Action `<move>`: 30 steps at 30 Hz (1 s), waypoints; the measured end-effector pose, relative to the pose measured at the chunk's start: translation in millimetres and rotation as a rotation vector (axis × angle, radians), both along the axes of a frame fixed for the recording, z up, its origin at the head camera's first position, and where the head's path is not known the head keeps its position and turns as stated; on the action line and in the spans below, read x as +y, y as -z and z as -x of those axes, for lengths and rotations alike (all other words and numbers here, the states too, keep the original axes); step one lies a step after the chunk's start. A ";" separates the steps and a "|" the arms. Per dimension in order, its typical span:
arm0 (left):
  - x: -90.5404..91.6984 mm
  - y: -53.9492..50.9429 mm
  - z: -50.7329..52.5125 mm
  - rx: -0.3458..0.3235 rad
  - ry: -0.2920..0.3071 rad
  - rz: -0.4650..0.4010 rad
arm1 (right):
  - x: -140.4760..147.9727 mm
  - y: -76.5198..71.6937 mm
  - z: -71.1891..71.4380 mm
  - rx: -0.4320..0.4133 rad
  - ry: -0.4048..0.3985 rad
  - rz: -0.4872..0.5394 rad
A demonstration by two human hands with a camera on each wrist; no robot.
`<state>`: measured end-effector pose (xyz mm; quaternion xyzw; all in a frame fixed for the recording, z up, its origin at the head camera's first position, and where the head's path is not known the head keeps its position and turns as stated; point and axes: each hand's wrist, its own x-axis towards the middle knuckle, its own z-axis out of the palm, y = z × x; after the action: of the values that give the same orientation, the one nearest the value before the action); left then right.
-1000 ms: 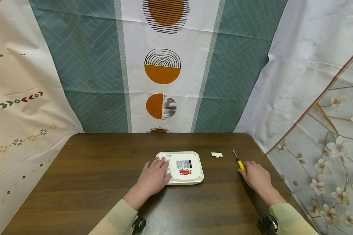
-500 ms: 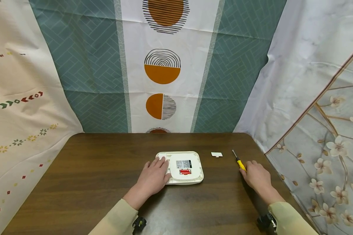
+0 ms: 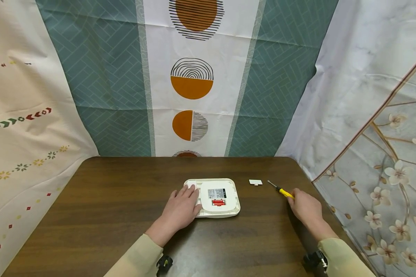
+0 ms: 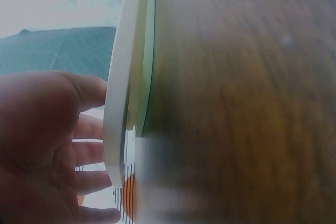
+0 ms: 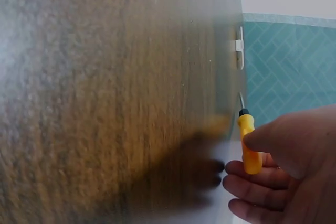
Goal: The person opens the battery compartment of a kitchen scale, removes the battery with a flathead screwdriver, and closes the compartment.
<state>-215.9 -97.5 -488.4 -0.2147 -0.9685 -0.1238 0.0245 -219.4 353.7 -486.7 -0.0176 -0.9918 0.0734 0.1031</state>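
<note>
A white device (image 3: 230,196) lies on the table with two red batteries (image 3: 218,202) in its open compartment. My left hand (image 3: 181,207) rests on its left edge, fingers spread and fairly straight; the left wrist view shows them against the device's side (image 4: 116,93). To the right, my right hand (image 3: 306,209) pinches the yellow handle of a screwdriver (image 3: 285,192), whose shaft points to the back left. In the right wrist view the thumb lies on the yellow handle (image 5: 252,161) and the other fingers are curled behind it.
A small white cover (image 3: 255,182) lies on the brown table (image 3: 124,215) between the device and the screwdriver. Patterned cloths (image 3: 111,77) hang behind the table and at both sides.
The screwdriver has swung so that its tip lies further left, and my right hand has shifted slightly right with its fingers round the handle. My left hand and the device have not moved.
</note>
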 end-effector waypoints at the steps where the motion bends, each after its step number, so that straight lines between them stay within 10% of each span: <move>1: 0.1 0.0 -0.1 -0.002 0.000 0.001 | 0.2 0.2 -0.2 0.003 -0.001 0.005; 30: 0.3 -0.1 -0.1 -0.016 -0.014 0.026 | -62.8 -47.4 -6.6 0.220 -0.252 0.134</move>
<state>-215.7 -97.2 -488.3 -0.2073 -0.9717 -0.1127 0.0147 -212.8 290.9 -439.3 0.1081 -0.9618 0.1531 0.1997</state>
